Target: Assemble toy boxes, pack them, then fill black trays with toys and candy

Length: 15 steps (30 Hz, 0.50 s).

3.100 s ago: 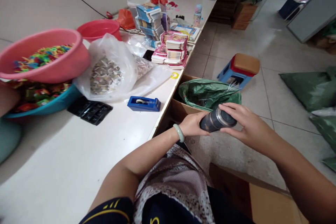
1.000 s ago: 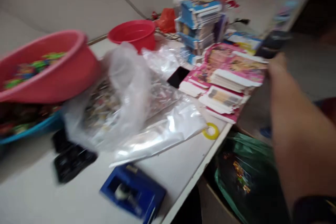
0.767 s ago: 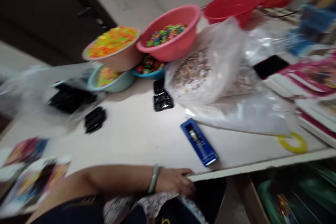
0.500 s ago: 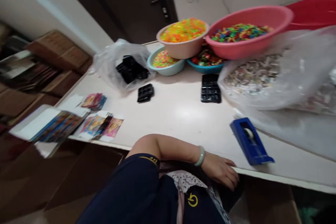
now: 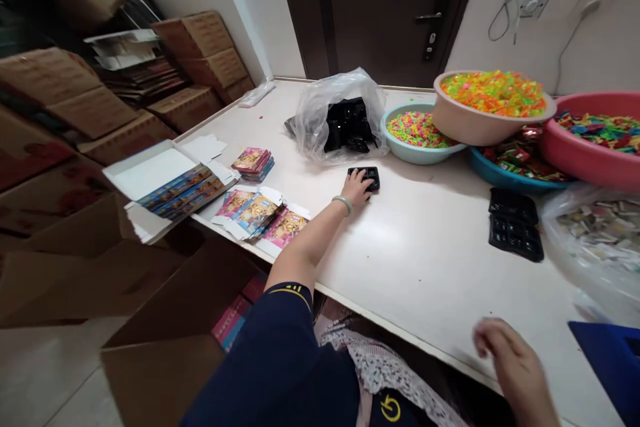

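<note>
My left hand (image 5: pixel 356 185) reaches far across the white table (image 5: pixel 430 260), and its fingers close over a small black plastic tray (image 5: pixel 369 177). A pale green bangle sits on that wrist. Just behind the tray lies a clear bag of more black trays (image 5: pixel 345 121). My right hand (image 5: pixel 510 363) hovers at the table's front edge, bottom right, with loosely curled fingers smeared by motion; nothing shows in it. A second black tray (image 5: pixel 515 232) lies to the right. Colourful printed cards (image 5: pixel 260 215) lie left of my left arm.
Basins of bright small pieces stand at the back right: light blue (image 5: pixel 417 140), beige (image 5: pixel 493 107), pink (image 5: pixel 597 143). A bag of small items (image 5: pixel 595 233) and a blue tape dispenser (image 5: pixel 610 360) are at right. An open flat box (image 5: pixel 160 183) and cardboard cartons (image 5: pixel 150 340) are at left.
The view has swung left along the table. My left hand went from the table's front edge out to the small black tray. My right hand, once on a dark flask, is back without it.
</note>
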Each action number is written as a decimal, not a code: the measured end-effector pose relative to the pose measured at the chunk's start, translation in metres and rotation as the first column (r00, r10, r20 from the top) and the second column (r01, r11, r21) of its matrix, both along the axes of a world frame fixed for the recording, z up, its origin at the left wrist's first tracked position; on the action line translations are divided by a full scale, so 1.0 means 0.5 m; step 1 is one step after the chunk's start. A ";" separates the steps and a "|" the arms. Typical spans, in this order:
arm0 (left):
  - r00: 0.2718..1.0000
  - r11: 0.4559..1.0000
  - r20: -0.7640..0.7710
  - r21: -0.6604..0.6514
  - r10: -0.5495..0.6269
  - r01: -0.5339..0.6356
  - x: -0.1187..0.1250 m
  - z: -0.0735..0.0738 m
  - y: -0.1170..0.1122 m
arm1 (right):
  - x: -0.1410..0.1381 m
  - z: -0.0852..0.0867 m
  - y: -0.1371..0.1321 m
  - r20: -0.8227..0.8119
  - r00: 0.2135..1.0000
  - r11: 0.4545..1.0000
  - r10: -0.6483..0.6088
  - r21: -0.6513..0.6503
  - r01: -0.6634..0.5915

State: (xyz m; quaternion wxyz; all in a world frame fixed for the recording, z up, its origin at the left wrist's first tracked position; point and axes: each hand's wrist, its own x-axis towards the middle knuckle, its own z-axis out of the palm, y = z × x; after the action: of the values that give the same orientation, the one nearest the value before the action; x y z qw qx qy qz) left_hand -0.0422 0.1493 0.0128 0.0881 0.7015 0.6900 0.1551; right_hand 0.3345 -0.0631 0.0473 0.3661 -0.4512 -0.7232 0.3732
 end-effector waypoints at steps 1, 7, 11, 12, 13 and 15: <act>0.999 0.999 -0.022 -0.011 -0.043 0.043 -0.014 -0.013 0.009 | -0.047 -0.017 0.019 -0.080 0.997 0.992 -0.002 -0.123 -0.008; 0.971 0.974 -0.081 -0.045 -0.224 0.221 -0.048 -0.064 0.029 | -0.323 -0.093 0.168 -0.270 0.961 0.838 -0.053 -0.536 -0.104; 0.966 0.966 -0.011 -0.025 -0.256 0.256 -0.069 -0.022 0.021 | -0.420 -0.117 0.237 -0.271 0.916 0.752 -0.294 -0.657 0.047; 0.967 0.967 0.038 0.003 -0.253 0.253 -0.068 -0.008 0.011 | -0.435 -0.118 0.248 -0.296 0.882 0.732 -0.365 -0.677 0.076; 0.960 0.965 0.098 0.032 -0.262 0.260 -0.062 0.006 -0.003 | -0.446 -0.116 0.255 -0.342 0.836 0.723 -0.430 -0.685 0.092; 0.915 0.946 0.243 0.061 -0.322 0.317 -0.037 0.026 -0.041 | -0.459 -0.108 0.260 -0.465 0.712 0.742 -0.526 -0.659 0.118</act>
State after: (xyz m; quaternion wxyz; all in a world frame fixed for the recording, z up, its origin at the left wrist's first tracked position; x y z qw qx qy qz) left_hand -0.0606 0.1288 0.0257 0.1909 0.7805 0.5479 0.2327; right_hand 0.1051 0.0670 -0.0065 0.4891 -0.5161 -0.3117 0.6303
